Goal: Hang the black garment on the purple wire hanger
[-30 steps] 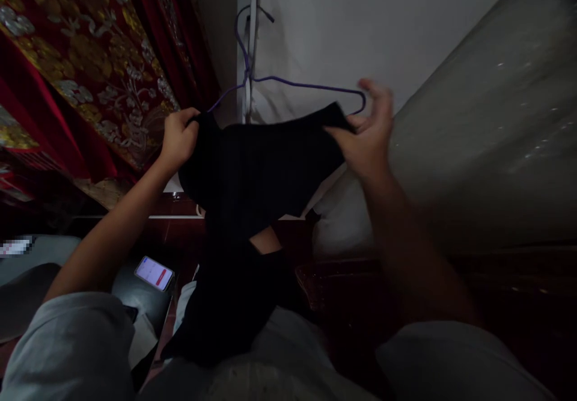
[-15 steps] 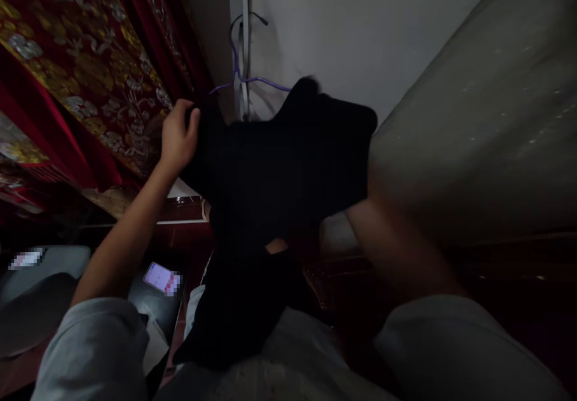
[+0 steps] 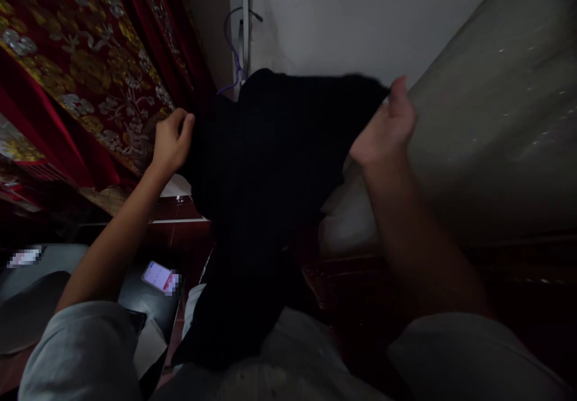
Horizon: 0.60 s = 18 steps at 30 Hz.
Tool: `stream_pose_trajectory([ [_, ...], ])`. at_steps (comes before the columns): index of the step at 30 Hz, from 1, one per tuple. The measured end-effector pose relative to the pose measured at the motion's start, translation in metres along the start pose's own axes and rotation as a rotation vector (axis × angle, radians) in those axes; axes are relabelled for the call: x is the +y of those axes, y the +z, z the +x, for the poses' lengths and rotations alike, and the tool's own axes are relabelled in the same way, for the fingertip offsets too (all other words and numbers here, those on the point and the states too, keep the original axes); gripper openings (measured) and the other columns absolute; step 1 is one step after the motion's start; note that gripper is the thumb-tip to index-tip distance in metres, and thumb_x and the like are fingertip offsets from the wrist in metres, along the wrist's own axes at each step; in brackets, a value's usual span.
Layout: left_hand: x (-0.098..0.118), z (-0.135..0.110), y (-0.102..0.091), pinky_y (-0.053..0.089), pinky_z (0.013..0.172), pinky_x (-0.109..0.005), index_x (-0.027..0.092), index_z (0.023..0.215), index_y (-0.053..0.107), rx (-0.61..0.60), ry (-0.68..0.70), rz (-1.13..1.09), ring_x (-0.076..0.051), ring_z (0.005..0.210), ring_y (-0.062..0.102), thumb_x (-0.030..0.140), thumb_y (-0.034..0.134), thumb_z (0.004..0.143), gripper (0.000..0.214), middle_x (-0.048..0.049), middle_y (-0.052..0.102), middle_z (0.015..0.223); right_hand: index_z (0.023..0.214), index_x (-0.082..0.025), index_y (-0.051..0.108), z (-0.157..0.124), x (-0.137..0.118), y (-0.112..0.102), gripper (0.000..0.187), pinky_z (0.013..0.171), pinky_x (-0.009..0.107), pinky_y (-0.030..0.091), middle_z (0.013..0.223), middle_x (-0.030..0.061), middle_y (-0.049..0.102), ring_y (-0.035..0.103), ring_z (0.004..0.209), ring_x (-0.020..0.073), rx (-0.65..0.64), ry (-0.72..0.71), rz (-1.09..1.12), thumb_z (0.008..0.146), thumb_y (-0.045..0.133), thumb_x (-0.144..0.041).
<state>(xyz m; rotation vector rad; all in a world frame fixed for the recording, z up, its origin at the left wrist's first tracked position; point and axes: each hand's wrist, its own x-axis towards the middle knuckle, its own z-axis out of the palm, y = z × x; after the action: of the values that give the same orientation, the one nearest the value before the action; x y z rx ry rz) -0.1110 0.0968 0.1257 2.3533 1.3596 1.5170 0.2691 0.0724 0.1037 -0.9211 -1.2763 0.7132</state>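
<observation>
A black garment [image 3: 274,148], perhaps a shirt, is spread in front of me between my two hands. My left hand [image 3: 172,139] pinches its left edge, thumb up. On the other side, my right hand [image 3: 388,123] grips the upper right corner between thumb and fingers. Behind the cloth shows a purple hanger [image 3: 237,70], its dark hook upright and its left arm partly visible. The rest of the hanger is hidden by the garment. The dark cloth blends into the dark area over my lap.
A red curtain [image 3: 85,70] with gold and silver flowers hangs at the left. A phone [image 3: 158,276] with a lit screen lies on a dark seat below it. A plastic-wrapped grey surface [image 3: 491,130] slopes at the right, beside a pale wall [image 3: 342,22].
My right hand, hidden inside the cloth before, now shows outside it at the upper right corner. The garment has spread right and covers the hanger's right arm. My left hand barely moved.
</observation>
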Motion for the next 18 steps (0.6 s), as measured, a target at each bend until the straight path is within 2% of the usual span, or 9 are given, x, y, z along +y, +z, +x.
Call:
stream_pose_trajectory([
  [2, 0.007, 0.009, 0.009, 0.051, 0.086, -0.039, 0.021, 0.071, 0.052, 0.006, -0.010, -0.019, -0.024, 0.084, 0.064, 0.062, 0.046, 0.104, 0.053, -0.0034, 0.054, 0.070, 0.135, -0.024, 0.063, 0.008, -0.031, 0.006, 0.058, 0.099, 0.046, 0.052, 0.157, 0.0064, 0.053, 0.051, 0.145, 0.0242, 0.061, -0.084, 0.091, 0.100, 0.027, -0.052],
  [4, 0.011, 0.021, 0.019, 0.050, 0.085, -0.038, 0.020, 0.070, 0.049, -0.024, -0.007, -0.048, -0.023, 0.085, 0.063, 0.063, 0.052, 0.102, 0.053, -0.0026, 0.050, 0.069, 0.136, -0.027, 0.063, 0.010, -0.062, 0.022, 0.059, 0.101, 0.042, 0.053, 0.159, 0.0007, 0.051, 0.047, 0.149, 0.0193, 0.094, -0.108, 0.024, 0.105, 0.014, -0.033],
  [8, -0.004, 0.038, 0.025, 0.047, 0.089, -0.036, 0.021, 0.079, 0.054, -0.072, 0.019, -0.035, -0.025, 0.095, 0.063, 0.056, 0.064, 0.099, 0.042, -0.0028, 0.055, 0.073, 0.139, -0.037, 0.062, -0.006, -0.091, 0.044, 0.066, 0.095, 0.044, 0.054, 0.148, -0.0037, 0.062, 0.059, 0.137, 0.0240, 0.008, -0.040, -0.034, 0.108, 0.005, -0.047],
  [10, -0.018, 0.037, 0.021, 0.046, 0.089, -0.035, 0.021, 0.084, 0.058, -0.063, 0.023, 0.038, -0.023, 0.090, 0.062, 0.053, 0.065, 0.100, 0.036, -0.0016, 0.057, 0.073, 0.126, -0.033, 0.069, -0.017, -0.086, 0.042, 0.087, 0.087, 0.045, 0.053, 0.123, -0.0010, 0.075, 0.069, 0.122, 0.0272, -0.233, 0.051, -0.006, 0.095, 0.003, -0.079],
  [12, -0.029, 0.032, 0.014, 0.047, 0.089, -0.034, 0.020, 0.092, 0.062, -0.037, 0.035, 0.049, -0.018, 0.083, 0.058, 0.048, 0.064, 0.101, 0.029, 0.0005, 0.061, 0.077, 0.110, -0.023, 0.075, -0.024, -0.075, 0.035, 0.108, 0.086, 0.047, 0.055, 0.099, 0.0042, 0.079, 0.075, 0.105, 0.0303, -0.701, 0.182, 0.043, 0.068, 0.021, -0.105],
  [14, -0.032, 0.025, 0.007, 0.048, 0.088, -0.033, 0.021, 0.093, 0.065, -0.004, 0.054, -0.036, -0.014, 0.080, 0.055, 0.045, 0.061, 0.103, 0.027, 0.0022, 0.065, 0.080, 0.108, -0.017, 0.077, -0.026, -0.058, 0.032, 0.099, 0.092, 0.049, 0.058, 0.094, 0.0092, 0.079, 0.076, 0.098, 0.0307, -1.082, 0.244, -0.009, 0.061, 0.052, -0.101],
  [15, -0.029, 0.021, 0.005, 0.050, 0.089, -0.033, 0.021, 0.090, 0.066, 0.008, 0.067, -0.100, -0.014, 0.080, 0.057, 0.045, 0.058, 0.104, 0.029, 0.0019, 0.068, 0.082, 0.113, -0.017, 0.076, -0.027, -0.048, 0.033, 0.087, 0.097, 0.050, 0.058, 0.098, 0.0110, 0.079, 0.076, 0.100, 0.0302, -1.128, 0.215, -0.095, 0.069, 0.064, -0.090],
  [16, -0.023, 0.018, 0.002, 0.051, 0.090, -0.035, 0.021, 0.084, 0.067, 0.002, 0.084, -0.161, -0.015, 0.082, 0.059, 0.046, 0.056, 0.104, 0.033, 0.0007, 0.069, 0.083, 0.120, -0.018, 0.074, -0.028, -0.036, 0.036, 0.073, 0.102, 0.051, 0.056, 0.106, 0.0118, 0.079, 0.075, 0.105, 0.0299, -1.069, 0.148, -0.216, 0.078, 0.070, -0.077],
  [18, -0.004, 0.013, -0.001, 0.053, 0.096, -0.039, 0.021, 0.075, 0.069, -0.084, 0.134, -0.277, -0.019, 0.093, 0.067, 0.050, 0.054, 0.102, 0.043, -0.0037, 0.073, 0.089, 0.136, -0.021, 0.066, -0.030, -0.010, 0.048, 0.062, 0.112, 0.054, 0.051, 0.127, 0.0125, 0.072, 0.067, 0.124, 0.0315, -0.779, -0.053, -0.473, 0.086, 0.073, -0.056],
])
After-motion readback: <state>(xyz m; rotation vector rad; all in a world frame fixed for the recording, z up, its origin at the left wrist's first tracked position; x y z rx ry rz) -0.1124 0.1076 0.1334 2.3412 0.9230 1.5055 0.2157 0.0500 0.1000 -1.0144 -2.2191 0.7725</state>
